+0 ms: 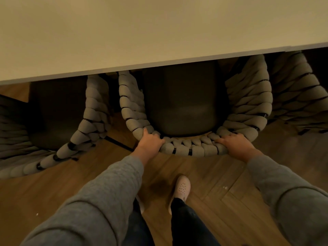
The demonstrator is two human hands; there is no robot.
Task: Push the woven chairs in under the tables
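Note:
A grey woven chair (191, 148) with a dark seat cushion (182, 107) stands in front of me, its front half hidden under the pale table top (142, 32). My left hand (150, 142) grips the left end of the curved backrest, fingers curled over the thick woven cord. On the right end of the same backrest my right hand (236, 142) grips the rim. Both arms wear grey sleeves.
A second woven chair (79, 132) stands to the left, angled and partly under the table. A third woven chair (294, 96) sits at the right, mostly under the table. Wooden herringbone floor (221, 183) lies below; my foot in a pale shoe (182, 188) is behind the middle chair.

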